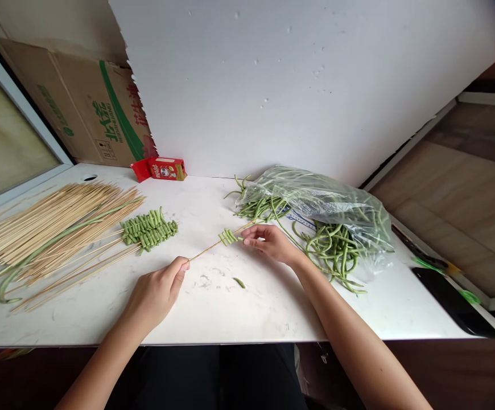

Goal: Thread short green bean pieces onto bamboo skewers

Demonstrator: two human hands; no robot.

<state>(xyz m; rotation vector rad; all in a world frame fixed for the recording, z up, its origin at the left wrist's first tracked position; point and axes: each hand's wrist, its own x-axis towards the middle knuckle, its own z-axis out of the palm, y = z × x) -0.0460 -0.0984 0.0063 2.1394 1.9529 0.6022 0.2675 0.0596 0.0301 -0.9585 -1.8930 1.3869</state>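
- Head view is showing a bamboo skewer (207, 249) slanting across the middle of the counter (247, 313), with a folded green bean (229, 236) sitting threaded near its far end.
- Left hand (157, 293) is pinching the skewer's near end between thumb and fingers, toward the front edge.
- Right hand (268, 242) is closing its fingertips on the folded green bean where it meets the skewer's far end.
- A small bean scrap (239, 282) is lying on the counter between the two hands.
- Finished bean skewers (149, 229) are resting left of the middle, their sticks running into a pile of bare skewers (46, 228) that is spreading toward the left edge.
- A plastic bag of long beans (324, 210) is lying toward the right edge, with loose beans spilling out beside the right wrist.
- A red carton (166, 168) is lying at the back edge, and a cardboard box (89, 108) is leaning at the back left corner.
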